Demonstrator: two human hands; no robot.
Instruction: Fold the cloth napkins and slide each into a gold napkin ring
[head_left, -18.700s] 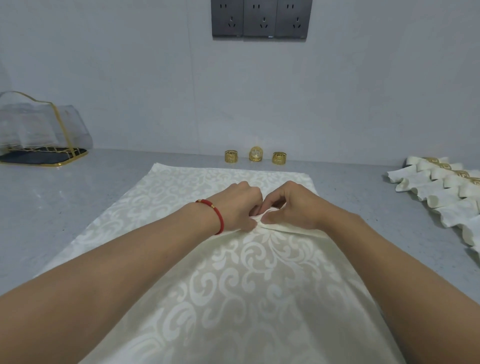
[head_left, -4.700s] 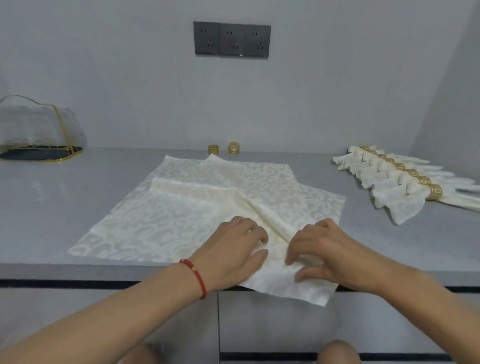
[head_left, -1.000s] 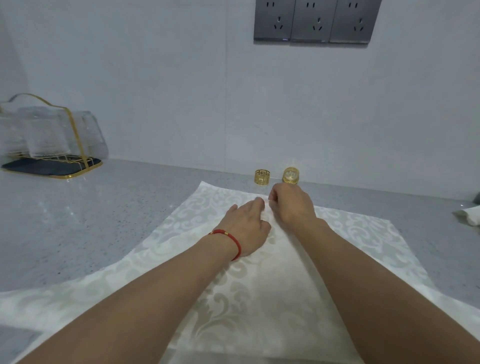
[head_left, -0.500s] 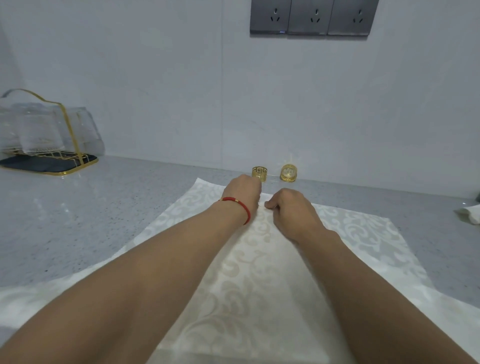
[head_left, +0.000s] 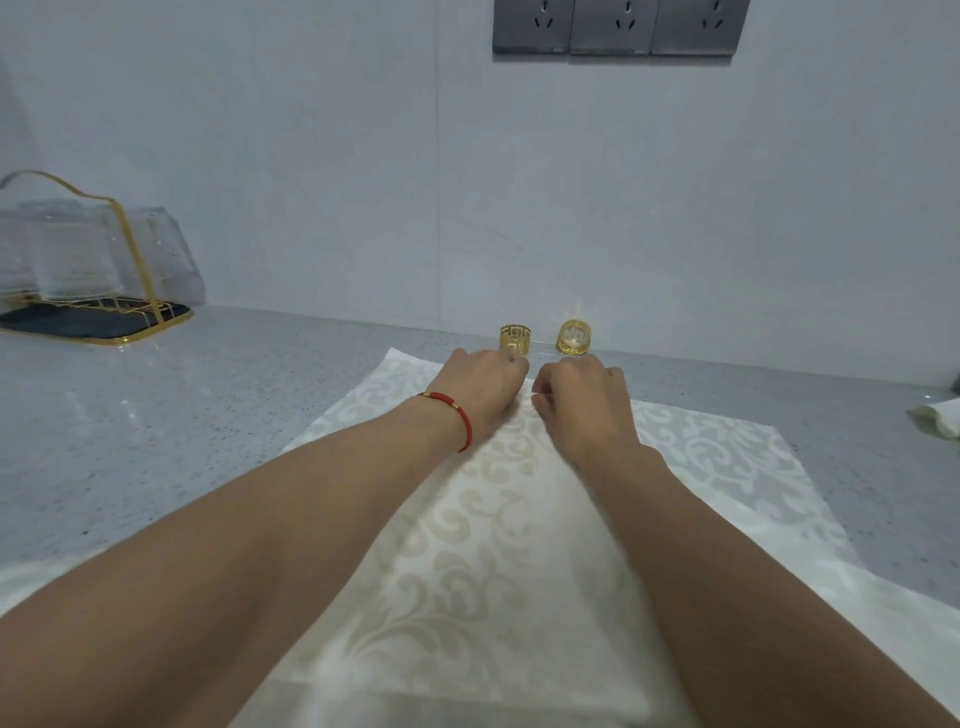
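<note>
— Hand status?
— My left hand (head_left: 480, 384) reaches the left gold napkin ring (head_left: 515, 340), fingertips at it; grip cannot be confirmed. My right hand (head_left: 584, 397), fingers curled, rests on the napkin (head_left: 498, 519).
— Second ring (head_left: 574, 338)?
— Beside the first, at the wall.

Left hand (head_left: 480, 387) reaching gold ring (head_left: 515, 340); right hand (head_left: 584, 400) curled on napkin (head_left: 498, 525).

cream napkin (head_left: 498, 525) with paler scroll damask pattern.
gold fret-cut ring (head_left: 515, 340) just beyond the left hand (head_left: 480, 387); red bracelet (head_left: 452, 415) behind it.
</note>
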